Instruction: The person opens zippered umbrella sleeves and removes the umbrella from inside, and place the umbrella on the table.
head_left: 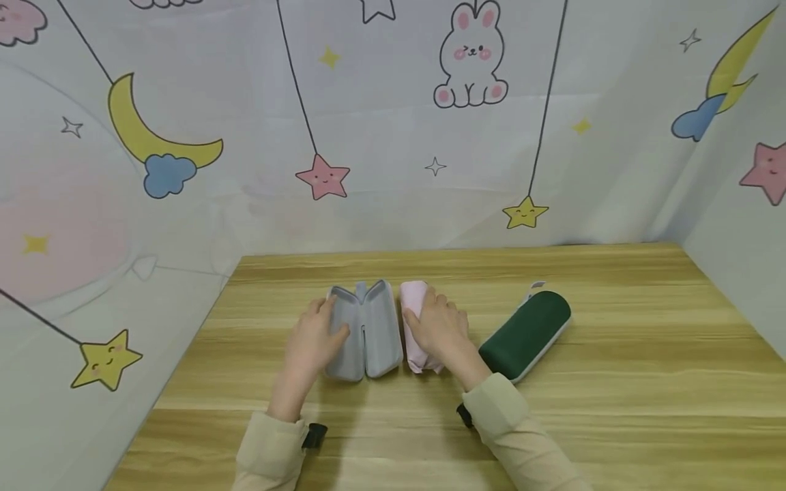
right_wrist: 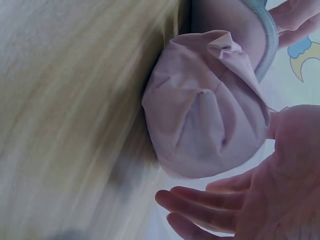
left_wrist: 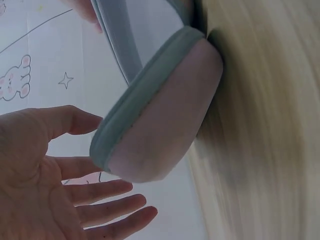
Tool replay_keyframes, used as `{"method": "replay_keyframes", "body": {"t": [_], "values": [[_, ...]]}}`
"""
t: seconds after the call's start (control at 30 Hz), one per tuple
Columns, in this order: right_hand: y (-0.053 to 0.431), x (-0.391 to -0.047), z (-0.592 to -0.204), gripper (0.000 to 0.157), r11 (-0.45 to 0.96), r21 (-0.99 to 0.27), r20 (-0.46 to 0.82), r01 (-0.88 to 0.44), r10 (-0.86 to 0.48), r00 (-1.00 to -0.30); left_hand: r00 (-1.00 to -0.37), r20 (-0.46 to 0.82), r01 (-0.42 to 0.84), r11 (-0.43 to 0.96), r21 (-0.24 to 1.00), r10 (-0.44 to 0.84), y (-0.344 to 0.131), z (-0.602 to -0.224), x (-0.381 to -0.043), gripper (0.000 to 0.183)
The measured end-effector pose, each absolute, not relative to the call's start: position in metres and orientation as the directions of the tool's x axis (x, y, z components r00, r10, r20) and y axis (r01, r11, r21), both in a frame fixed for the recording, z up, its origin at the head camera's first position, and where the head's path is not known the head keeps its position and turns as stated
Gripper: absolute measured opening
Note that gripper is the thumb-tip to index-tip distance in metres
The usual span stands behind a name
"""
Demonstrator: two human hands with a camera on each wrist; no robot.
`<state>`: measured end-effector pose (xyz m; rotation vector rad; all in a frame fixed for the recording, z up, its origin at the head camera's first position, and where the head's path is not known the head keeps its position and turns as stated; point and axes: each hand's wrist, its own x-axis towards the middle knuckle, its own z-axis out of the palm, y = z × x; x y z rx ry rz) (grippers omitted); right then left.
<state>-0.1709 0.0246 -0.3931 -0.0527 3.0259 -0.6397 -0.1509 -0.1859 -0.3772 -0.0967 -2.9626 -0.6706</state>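
A glasses case [head_left: 383, 334], pink outside and grey inside, lies spread wide at the hinge. My left hand [head_left: 312, 337] is at its left half; the thumb reaches over the rim and the other fingers extend along the outside. In the left wrist view those fingers [left_wrist: 107, 210] look straight beside the pink shell [left_wrist: 165, 115]. Right of the case lies a pink cloth bundle [head_left: 414, 334], wrinkled at its near end [right_wrist: 205, 115]. My right hand [head_left: 439, 327] spans it, thumb on its top, with the fingers [right_wrist: 200, 212] extended loosely along its right side. The bundle's contents are hidden.
A dark green, closed case [head_left: 528, 334] with a pale edge and a small loop lies slanted to the right of my right hand. Everything rests on a wood-grain table [head_left: 645, 382]. Behind it hangs a white cloth [head_left: 393, 123] printed with stars, a moon and a rabbit.
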Motion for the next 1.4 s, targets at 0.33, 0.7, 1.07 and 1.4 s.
{"method": "replay_keyframes", "body": {"t": [0.33,0.7,1.07,1.4], "values": [[0.030,-0.166,-0.386,0.072,0.932,-0.360,-0.045,-0.051,-0.071,-0.996,-0.989,0.133,0.114,0.930,0.350,0.071,-0.173,-0.378,-0.144,0.065],[0.038,-0.159,-0.372,0.072,0.937,-0.343,-0.012,-0.074,-0.083,-0.996,-0.974,0.192,0.181,0.925,0.335,0.121,-0.158,-0.376,-0.141,0.065],[0.052,-0.150,-0.359,0.062,0.944,-0.301,-0.005,-0.134,-0.143,-0.990,-0.946,0.250,0.286,0.892,0.351,0.205,-0.137,-0.371,-0.136,0.063],[0.081,-0.150,-0.369,0.053,0.913,-0.256,0.136,-0.318,-0.292,-0.947,-0.912,0.305,0.368,0.875,0.315,0.273,-0.119,-0.374,-0.133,0.060]]}}
